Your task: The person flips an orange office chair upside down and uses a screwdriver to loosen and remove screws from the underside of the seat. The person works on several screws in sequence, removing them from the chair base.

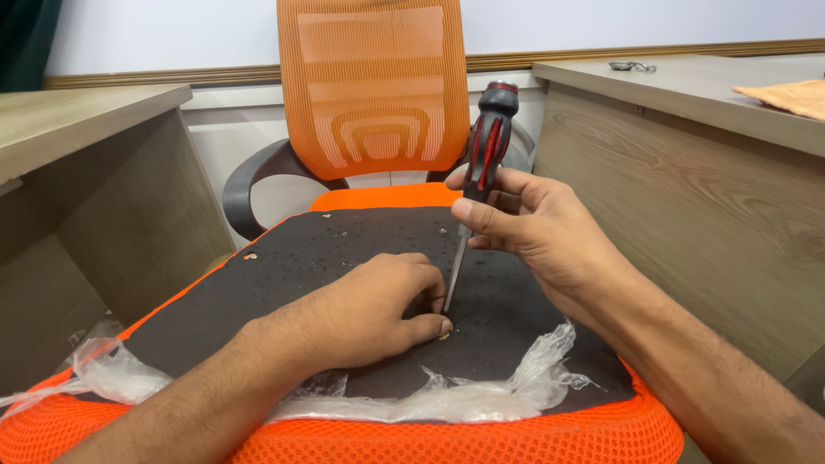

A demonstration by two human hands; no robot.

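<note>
I'm gripping the screwdriver (486,146) in my right hand (524,228), fingers closed around its handle, tip standing on the black panel (344,249) of the upturned seat (481,434). My left hand (378,305) is pinching something small by the tip; I can't tell what. Torn plastic (507,391) is lying along the near edge.

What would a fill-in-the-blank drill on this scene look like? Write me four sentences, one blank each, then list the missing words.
1. The right hand grips a screwdriver whose handle is black and ____.
2. The left hand presses its fingertips on the ____ panel, beside the screwdriver's tip.
3. Crumpled clear ____ lies along the panel's near edge.
4. The chair backrest beyond the hands is ____ mesh.

Missing words: red; black; plastic; orange
</note>
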